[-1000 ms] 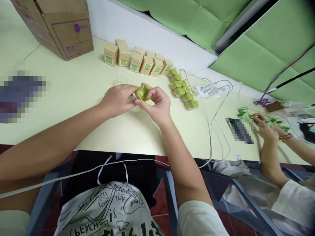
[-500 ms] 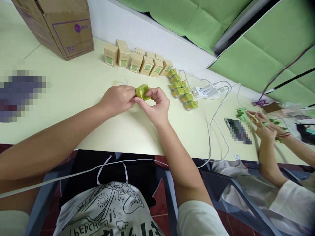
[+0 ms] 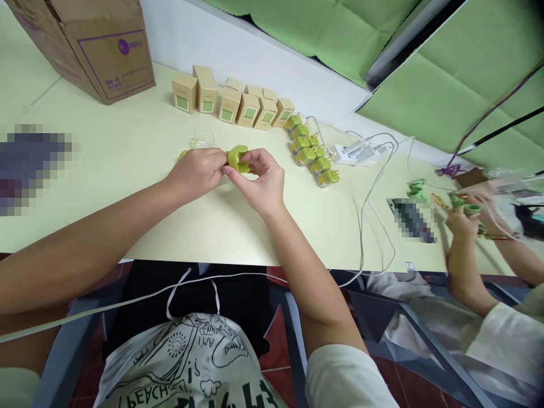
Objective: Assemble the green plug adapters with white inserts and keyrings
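Between my hands, above the table, is a small hollow yellow-green cover (image 3: pixel 237 158), apparently soft, its opening turned to the right. My left hand (image 3: pixel 199 170) is closed, its fingertips pressed to the cover's left side. My right hand (image 3: pixel 263 180) pinches the rim, thumb below and curled fingers at the opening. A bit of yellow-green (image 3: pixel 182 154) peeks out behind my left knuckles; what it belongs to is hidden. Just beyond that hand lies a thin clear loop (image 3: pixel 204 137) on the table.
Small cardboard boxes (image 3: pixel 229 106) line the wall beside rows of green cases with loops (image 3: pixel 312 152). A large carton (image 3: pixel 106 56) stands back left. White cables (image 3: pixel 363 221) run from a power strip (image 3: pixel 355 153). At right, a co-worker's hands (image 3: pixel 465 221) hold a green piece near a phone (image 3: pixel 410 220).
My hands and the cover appear slightly further left, as does most of the scene. The yellow-green bit behind my left hand has come into sight. The co-worker's hands have shifted.
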The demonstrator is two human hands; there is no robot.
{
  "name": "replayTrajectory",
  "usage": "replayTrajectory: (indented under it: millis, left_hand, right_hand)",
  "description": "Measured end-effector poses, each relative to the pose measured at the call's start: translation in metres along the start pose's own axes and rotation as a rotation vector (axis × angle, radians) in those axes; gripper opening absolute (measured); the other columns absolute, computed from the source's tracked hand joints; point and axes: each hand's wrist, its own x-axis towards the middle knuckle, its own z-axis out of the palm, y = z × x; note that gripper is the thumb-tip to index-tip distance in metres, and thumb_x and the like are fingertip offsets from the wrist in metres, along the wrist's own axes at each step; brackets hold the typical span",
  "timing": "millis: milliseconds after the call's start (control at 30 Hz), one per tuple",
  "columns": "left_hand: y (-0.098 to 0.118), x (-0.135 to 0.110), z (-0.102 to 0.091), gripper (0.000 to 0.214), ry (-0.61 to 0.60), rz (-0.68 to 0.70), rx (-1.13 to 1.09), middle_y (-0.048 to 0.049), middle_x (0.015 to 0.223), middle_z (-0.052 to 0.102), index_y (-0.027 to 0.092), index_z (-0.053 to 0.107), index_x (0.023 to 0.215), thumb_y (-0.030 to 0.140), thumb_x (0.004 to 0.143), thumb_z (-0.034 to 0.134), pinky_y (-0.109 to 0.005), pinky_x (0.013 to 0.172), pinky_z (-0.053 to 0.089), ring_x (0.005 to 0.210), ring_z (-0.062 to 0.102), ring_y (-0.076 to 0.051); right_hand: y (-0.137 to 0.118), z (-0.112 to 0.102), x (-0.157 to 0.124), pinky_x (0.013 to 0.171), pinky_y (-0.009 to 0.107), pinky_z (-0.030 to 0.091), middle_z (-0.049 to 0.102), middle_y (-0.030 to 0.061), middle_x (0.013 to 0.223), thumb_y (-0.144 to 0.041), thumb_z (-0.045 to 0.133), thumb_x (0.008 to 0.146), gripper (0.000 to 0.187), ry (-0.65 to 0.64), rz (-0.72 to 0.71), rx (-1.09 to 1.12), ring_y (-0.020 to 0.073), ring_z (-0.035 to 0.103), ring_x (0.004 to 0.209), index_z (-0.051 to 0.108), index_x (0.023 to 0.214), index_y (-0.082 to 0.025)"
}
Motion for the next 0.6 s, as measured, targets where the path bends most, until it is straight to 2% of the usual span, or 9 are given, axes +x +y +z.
replayTrajectory:
  millis: [200, 433, 600]
  left_hand:
    - [0.009, 0.004, -0.004, 0.022, 0.003, -0.09, -0.097, -0.0057, 0.088, 0.082, 0.024, 0.083, 0.099, 0.021, 0.103, 0.062, -0.038, 0.079, 0.057, 0.082, 0.075, -0.025]
    - [0.019, 0.005, -0.009, 0.031, 0.013, -0.186, -0.313, -0.0032, 0.096, 0.087, 0.026, 0.093, 0.117, 0.023, 0.098, 0.068, -0.038, 0.09, 0.066, 0.087, 0.078, -0.023]
    - [0.02, 0.008, -0.008, 0.028, -0.004, -0.296, -0.626, -0.0048, 0.113, 0.092, 0.026, 0.096, 0.116, 0.035, 0.1, 0.075, -0.046, 0.107, 0.073, 0.113, 0.089, -0.031]
  right_hand:
    - [0.003, -0.002, 0.001, 0.099, 0.045, 0.076, 0.089, 0.002, 0.113, -0.085, 0.097, 0.092, 0.062, -0.035, -0.032, -0.033, 0.024, 0.087, 0.103, 0.073, 0.11, -0.03]
    - [0.006, -0.005, 0.003, 0.103, 0.048, 0.077, 0.09, 0.0037, 0.116, -0.092, 0.091, 0.094, 0.067, -0.047, -0.063, -0.08, 0.0253, 0.087, 0.106, 0.073, 0.114, -0.031]
    - [0.008, -0.008, 0.004, 0.104, 0.052, 0.078, 0.09, 0.0036, 0.117, -0.09, 0.09, 0.097, 0.065, -0.024, -0.098, -0.131, 0.0264, 0.087, 0.104, 0.071, 0.117, -0.032]
